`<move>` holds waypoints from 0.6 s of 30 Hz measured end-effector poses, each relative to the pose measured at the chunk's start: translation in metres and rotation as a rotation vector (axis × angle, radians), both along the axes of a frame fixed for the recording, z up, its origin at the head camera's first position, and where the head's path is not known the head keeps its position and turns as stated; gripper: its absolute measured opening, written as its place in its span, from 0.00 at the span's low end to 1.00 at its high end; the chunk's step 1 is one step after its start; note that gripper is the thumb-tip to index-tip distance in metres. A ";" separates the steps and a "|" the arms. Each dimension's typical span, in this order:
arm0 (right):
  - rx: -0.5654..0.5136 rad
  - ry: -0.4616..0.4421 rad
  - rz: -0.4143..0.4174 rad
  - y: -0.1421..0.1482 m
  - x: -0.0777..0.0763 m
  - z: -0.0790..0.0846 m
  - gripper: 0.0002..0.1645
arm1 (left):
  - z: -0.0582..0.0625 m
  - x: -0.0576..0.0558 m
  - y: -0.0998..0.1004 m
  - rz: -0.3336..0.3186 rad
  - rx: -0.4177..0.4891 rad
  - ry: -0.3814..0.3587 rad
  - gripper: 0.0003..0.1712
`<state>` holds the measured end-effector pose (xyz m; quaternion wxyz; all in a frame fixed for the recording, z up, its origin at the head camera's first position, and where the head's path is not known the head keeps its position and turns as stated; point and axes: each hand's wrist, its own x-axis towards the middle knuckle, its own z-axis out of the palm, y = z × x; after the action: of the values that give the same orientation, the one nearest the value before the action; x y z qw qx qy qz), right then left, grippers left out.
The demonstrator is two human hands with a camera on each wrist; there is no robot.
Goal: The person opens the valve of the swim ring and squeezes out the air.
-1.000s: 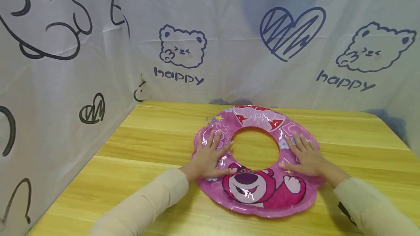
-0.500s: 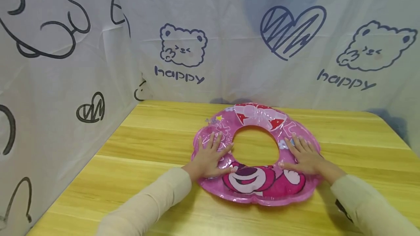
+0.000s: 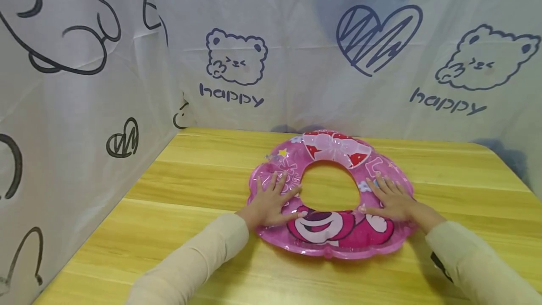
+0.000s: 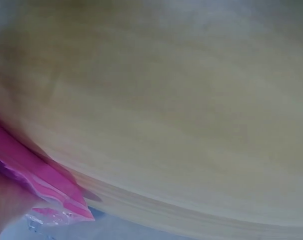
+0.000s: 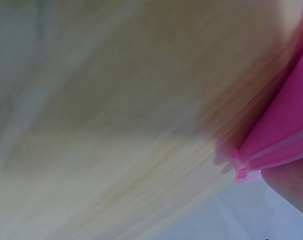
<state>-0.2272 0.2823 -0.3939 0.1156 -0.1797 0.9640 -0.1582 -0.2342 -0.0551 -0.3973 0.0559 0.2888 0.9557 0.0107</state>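
A pink inflatable swim ring [image 3: 330,236] lies on the wooden table, with a cartoon bear print on its near side and a red-and-white bow print on its far side. On its left side rests my left hand [image 3: 268,204], fingers spread and straight. My right hand [image 3: 394,203] lies the same way on the right side, thumb pointing inward to the hole. Part of the pink swim ring [image 4: 36,175] shows at the lower left of the left wrist view, beside a bit of the hand. In the right wrist view, the swim ring's pink edge [image 5: 286,122] shows at the right.
The light wooden table [image 3: 169,229] stretches around the ring on all sides. White cloth with drawn bears, hearts and lettering hangs behind the table [image 3: 296,74] and along its left side [image 3: 80,121]. A dark item [image 3: 441,266] shows beneath the right sleeve.
The ring's near edge has tipped upward and away, so the bear print looks more squashed. Its far edge sits slightly higher in view. Both hands stay in about the same place on the ring.
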 end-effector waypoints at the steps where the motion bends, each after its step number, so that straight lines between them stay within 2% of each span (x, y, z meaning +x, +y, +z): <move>1: 0.005 -0.006 0.000 0.000 0.000 0.001 0.57 | 0.000 -0.001 0.000 -0.001 0.002 -0.005 0.40; 12: -0.004 -0.078 -0.009 -0.002 -0.002 0.009 0.57 | 0.004 -0.006 0.000 -0.005 -0.012 -0.064 0.39; 18: -0.002 -0.093 -0.009 -0.001 -0.002 0.009 0.57 | 0.005 -0.008 0.000 -0.002 -0.024 -0.082 0.39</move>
<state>-0.2290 0.2809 -0.3850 0.1596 -0.1680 0.9582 -0.1678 -0.2424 -0.0548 -0.3927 0.0987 0.2884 0.9523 0.0108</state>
